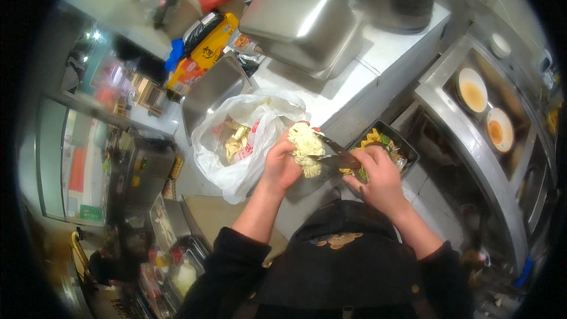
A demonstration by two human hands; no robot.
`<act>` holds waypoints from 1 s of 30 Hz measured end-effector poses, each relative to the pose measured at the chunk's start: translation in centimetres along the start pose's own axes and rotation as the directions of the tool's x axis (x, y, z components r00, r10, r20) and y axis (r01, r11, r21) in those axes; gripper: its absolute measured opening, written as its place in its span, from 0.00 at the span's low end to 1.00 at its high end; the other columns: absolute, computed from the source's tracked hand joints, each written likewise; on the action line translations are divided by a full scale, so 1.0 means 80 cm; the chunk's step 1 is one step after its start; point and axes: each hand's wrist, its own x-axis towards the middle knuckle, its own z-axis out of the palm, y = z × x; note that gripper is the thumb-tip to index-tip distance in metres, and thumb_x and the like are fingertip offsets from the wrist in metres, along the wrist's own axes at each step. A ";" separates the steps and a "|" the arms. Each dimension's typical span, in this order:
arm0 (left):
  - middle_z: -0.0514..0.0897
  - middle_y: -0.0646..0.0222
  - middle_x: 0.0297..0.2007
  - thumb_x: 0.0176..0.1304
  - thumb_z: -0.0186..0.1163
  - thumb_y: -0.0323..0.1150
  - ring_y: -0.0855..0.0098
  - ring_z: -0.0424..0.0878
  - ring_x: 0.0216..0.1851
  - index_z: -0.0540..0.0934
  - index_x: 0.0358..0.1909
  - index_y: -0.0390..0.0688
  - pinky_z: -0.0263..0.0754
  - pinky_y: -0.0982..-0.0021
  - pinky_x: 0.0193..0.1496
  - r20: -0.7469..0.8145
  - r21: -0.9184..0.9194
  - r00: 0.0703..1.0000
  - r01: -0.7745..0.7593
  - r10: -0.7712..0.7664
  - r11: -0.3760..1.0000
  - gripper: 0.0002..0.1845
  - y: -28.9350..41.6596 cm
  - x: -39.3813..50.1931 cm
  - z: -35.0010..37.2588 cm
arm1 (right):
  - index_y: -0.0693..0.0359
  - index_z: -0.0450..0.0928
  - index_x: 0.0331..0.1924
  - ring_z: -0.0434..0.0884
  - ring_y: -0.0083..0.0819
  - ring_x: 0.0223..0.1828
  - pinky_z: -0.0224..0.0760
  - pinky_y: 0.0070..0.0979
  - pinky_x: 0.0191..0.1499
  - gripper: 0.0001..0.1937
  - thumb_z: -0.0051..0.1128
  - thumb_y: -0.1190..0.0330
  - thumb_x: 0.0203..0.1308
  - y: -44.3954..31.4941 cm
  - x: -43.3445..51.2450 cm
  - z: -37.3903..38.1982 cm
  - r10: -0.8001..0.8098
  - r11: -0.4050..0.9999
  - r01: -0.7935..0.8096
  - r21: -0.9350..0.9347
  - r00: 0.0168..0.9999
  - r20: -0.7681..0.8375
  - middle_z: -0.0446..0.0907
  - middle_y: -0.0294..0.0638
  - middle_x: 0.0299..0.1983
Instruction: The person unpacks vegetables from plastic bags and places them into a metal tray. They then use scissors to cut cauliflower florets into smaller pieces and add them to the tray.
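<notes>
My left hand (pixel 281 164) holds a pale cauliflower piece (pixel 306 148) in front of my body. From the right, my right hand (pixel 378 177) grips a dark-handled tool with two dark blades, seemingly kitchen scissors (pixel 336 155); the blades are apart and touch the cauliflower. Left of my left hand is an open white plastic bag (pixel 212 141) with cauliflower pieces (pixel 238 141) inside. Below and behind my right hand stands a dark bin (pixel 409 159) holding green and yellow scraps and plastic. The scissors' grip is mostly hidden by my fingers.
An empty-looking steel pan (pixel 215 91) sits behind the bag. On the white counter (pixel 345 99) are a large upturned steel container (pixel 297 22) and a big pot (pixel 398 4). A steel cooking station (pixel 443 93) with two bowls stands right. Food trays (pixel 170 226) lie at lower left.
</notes>
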 end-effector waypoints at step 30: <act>0.75 0.50 0.47 0.42 0.47 0.26 0.55 0.75 0.49 0.69 0.51 0.34 0.70 0.59 0.55 0.031 0.138 0.950 0.304 -0.311 0.943 0.27 -0.060 0.073 -0.011 | 0.56 0.72 0.49 0.77 0.45 0.37 0.72 0.38 0.40 0.24 0.60 0.51 0.52 0.078 -0.057 -0.008 0.399 0.910 -0.397 -0.117 0.917 -0.014 0.74 0.46 0.40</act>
